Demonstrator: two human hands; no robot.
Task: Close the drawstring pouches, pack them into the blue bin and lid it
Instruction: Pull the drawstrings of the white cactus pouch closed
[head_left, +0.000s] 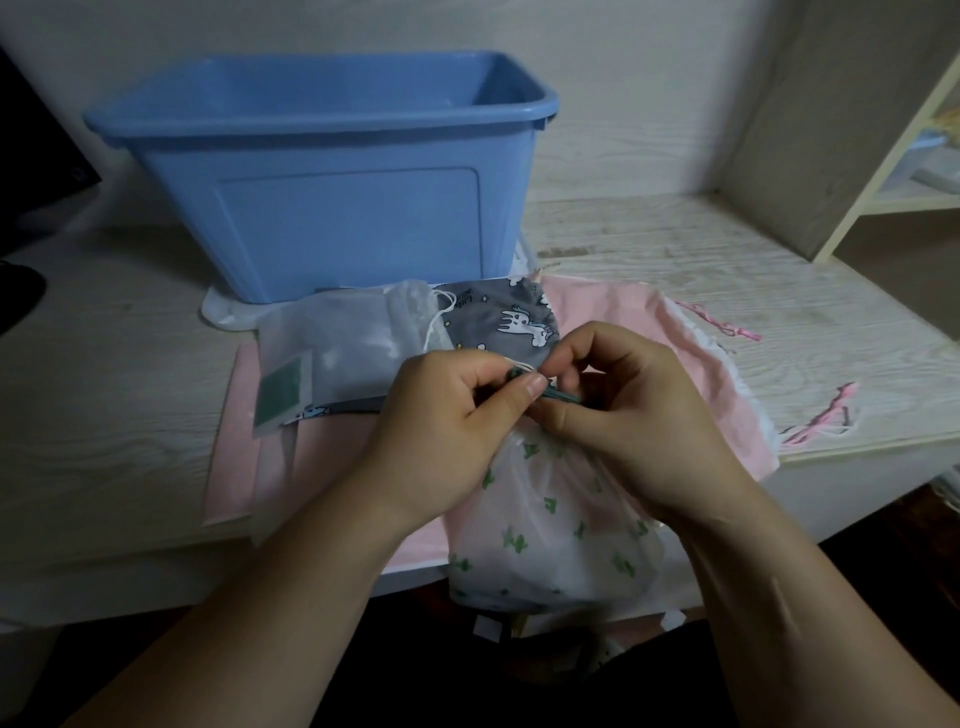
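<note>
A white pouch with green cactus prints hangs over the table's front edge. At its gathered neck, my left hand and my right hand both pinch its green drawstring. Behind the hands lie a grey unicorn-print pouch, a white mesh pouch with a green label, and a large pink pouch with pink cords. The open blue bin stands at the back with no lid on it. What lies inside it is hidden.
A white sheet, perhaps the lid, pokes out from under the bin. A dark object sits at the far left. A pale shelf unit stands at the right. The whitewashed wooden table runs left and right.
</note>
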